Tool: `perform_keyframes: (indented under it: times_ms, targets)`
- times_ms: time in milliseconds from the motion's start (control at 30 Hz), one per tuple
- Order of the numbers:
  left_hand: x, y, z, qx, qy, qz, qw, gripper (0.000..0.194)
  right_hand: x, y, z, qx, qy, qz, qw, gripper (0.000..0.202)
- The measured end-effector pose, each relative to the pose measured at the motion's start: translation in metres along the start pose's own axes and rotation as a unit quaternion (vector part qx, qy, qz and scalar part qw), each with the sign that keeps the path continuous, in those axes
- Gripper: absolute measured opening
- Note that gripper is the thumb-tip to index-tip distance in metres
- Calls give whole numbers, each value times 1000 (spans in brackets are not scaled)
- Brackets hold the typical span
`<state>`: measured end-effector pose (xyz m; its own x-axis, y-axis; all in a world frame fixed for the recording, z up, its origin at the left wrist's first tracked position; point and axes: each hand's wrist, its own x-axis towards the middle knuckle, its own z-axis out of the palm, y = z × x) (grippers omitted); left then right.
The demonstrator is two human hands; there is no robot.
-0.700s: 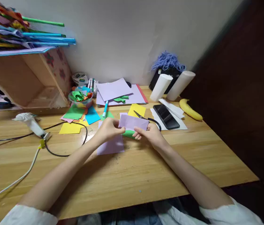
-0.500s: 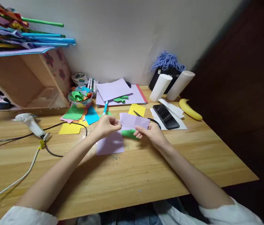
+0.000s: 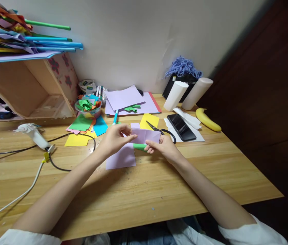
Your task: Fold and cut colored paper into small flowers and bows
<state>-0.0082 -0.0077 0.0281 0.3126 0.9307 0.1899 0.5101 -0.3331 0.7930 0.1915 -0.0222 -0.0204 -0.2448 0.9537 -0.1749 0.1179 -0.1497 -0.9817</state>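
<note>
- The left hand (image 3: 114, 139) pinches the left end of a folded lilac paper (image 3: 146, 135), held just above the wooden desk (image 3: 159, 190)
- The right hand (image 3: 164, 147) grips its right end, thumb on top
- A green paper piece (image 3: 140, 146) shows under the fold
- A flat lilac sheet (image 3: 120, 159) lies below the left hand
- Scissors (image 3: 159, 129) rest just behind, on yellow paper (image 3: 149, 119)

A banana (image 3: 207, 119) lies at the wooden desk's (image 3: 159, 190) right edge, near a black phone (image 3: 181, 127) and two white paper rolls (image 3: 187, 93). Scissors (image 3: 160, 130) rest on yellow paper (image 3: 149, 119). A glue gun (image 3: 32, 133) lies far left.
</note>
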Motion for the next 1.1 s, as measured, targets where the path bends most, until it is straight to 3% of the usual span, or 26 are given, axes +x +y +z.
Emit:
perform_keyframes:
  times_ms: [67,133,200,233,300,367,467,533,633,833,1100]
  targets:
    - [-3,2,-2,29,-13,28,999,16,-1,2,1,-48,25,-21,998,33]
    - [-9,2,-3,55,-29,61,996,8,-4,2,2,-125,93,-101,983,43]
    - [-20,-1,-3,92,-42,90,991,3,-6,2,2,-223,147,-221,938,61]
    - [-26,-5,-2,113,-52,100,987,4,-7,3,2,-277,146,-278,908,65]
    - [-41,-15,0,150,-98,113,977,8,-7,4,3,-378,94,-369,844,52]
    - [-55,-25,3,171,-142,111,969,14,-6,7,4,-449,14,-428,784,27]
    - [-71,-34,5,198,-178,110,958,24,-2,14,7,-475,-79,-459,746,14]
    - [-77,-36,6,200,-182,111,956,21,-1,17,9,-461,-114,-447,758,15]
    - [-79,-36,8,177,-166,101,965,14,-1,18,9,-422,-144,-405,798,15]
    - [-77,-43,14,103,-87,28,990,20,-3,16,9,-350,-122,-286,884,16]
    - [-78,-44,17,44,-58,18,997,12,-5,14,9,-287,-110,-248,919,12]
